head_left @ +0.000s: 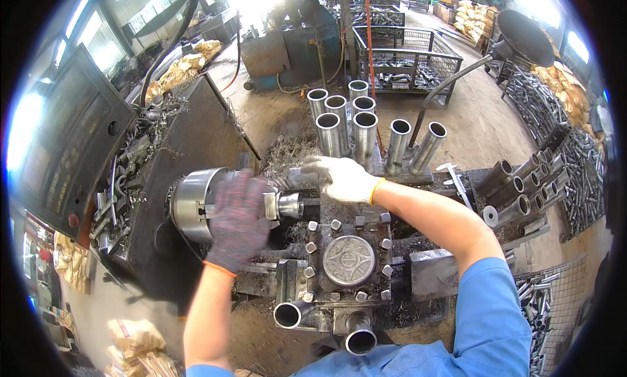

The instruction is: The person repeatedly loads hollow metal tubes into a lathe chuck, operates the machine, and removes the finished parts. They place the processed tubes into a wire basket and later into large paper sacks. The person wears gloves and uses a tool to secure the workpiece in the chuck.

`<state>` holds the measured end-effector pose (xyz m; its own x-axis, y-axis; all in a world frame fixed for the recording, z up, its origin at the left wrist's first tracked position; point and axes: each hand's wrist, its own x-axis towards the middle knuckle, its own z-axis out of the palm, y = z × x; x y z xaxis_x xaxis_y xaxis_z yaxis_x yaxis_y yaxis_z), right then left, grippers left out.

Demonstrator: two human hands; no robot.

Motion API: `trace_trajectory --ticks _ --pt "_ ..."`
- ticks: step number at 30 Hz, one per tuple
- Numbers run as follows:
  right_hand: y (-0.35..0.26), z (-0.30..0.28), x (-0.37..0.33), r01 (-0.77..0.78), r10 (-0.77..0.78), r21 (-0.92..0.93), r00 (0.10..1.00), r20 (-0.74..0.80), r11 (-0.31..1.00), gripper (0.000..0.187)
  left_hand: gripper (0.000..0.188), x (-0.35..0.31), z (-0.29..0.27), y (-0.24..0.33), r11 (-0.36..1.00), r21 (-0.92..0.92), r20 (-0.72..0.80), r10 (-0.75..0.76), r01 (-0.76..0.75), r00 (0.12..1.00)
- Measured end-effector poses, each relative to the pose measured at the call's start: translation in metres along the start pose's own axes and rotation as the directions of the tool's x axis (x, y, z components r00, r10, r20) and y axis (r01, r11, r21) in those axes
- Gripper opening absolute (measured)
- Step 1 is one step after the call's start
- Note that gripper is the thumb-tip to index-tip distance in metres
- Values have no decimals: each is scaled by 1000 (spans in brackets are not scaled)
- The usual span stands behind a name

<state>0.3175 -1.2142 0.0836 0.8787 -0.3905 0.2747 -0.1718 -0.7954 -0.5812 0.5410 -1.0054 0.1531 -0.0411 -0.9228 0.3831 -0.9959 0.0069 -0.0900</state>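
My left hand [240,221], in a dark grey and reddish knit glove, is over the front of a round steel lathe chuck [193,206]. Motion smears its fingers, so I cannot tell whether they grip anything. Just right of that hand a short shiny metal tube [290,206] sticks out in line with the chuck. My right hand [346,180], in a white glove with a yellow cuff, reaches leftward above the tool carriage. Its fingers are stretched out and hold nothing I can see. Below it stands the square tool post [349,261] with a round cap and several square-headed bolts.
Several upright steel tubes [366,138] stand beyond my right hand. A caliper [455,184] and more tubes [516,207] lie to the right. A lamp arm [450,81] rises behind. Metal shavings [290,151] heap near the chuck; a control panel [68,142] stands left.
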Motion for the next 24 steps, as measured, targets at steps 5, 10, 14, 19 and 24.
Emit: trace_trajectory --ticks 5,10,14,19,24 --pt "-12 -29 6 -188 241 -182 907 344 965 63 106 -9 7 -44 966 174 145 -220 194 965" --pt "-26 -52 26 -289 321 -140 859 400 947 78 82 9 24 -68 981 194 49 9 -18 999" --pt "-53 -15 74 -324 358 -181 649 672 928 62 80 16 22 -73 978 206 192 -12 -28 981" --pt "-63 34 85 -217 324 -258 796 512 941 57 97 -8 9 -72 991 131 51 22 -28 998" --pt "-40 10 90 -512 375 -86 496 783 855 49 108 -30 -3 -96 979 106 -4 -174 173 985"
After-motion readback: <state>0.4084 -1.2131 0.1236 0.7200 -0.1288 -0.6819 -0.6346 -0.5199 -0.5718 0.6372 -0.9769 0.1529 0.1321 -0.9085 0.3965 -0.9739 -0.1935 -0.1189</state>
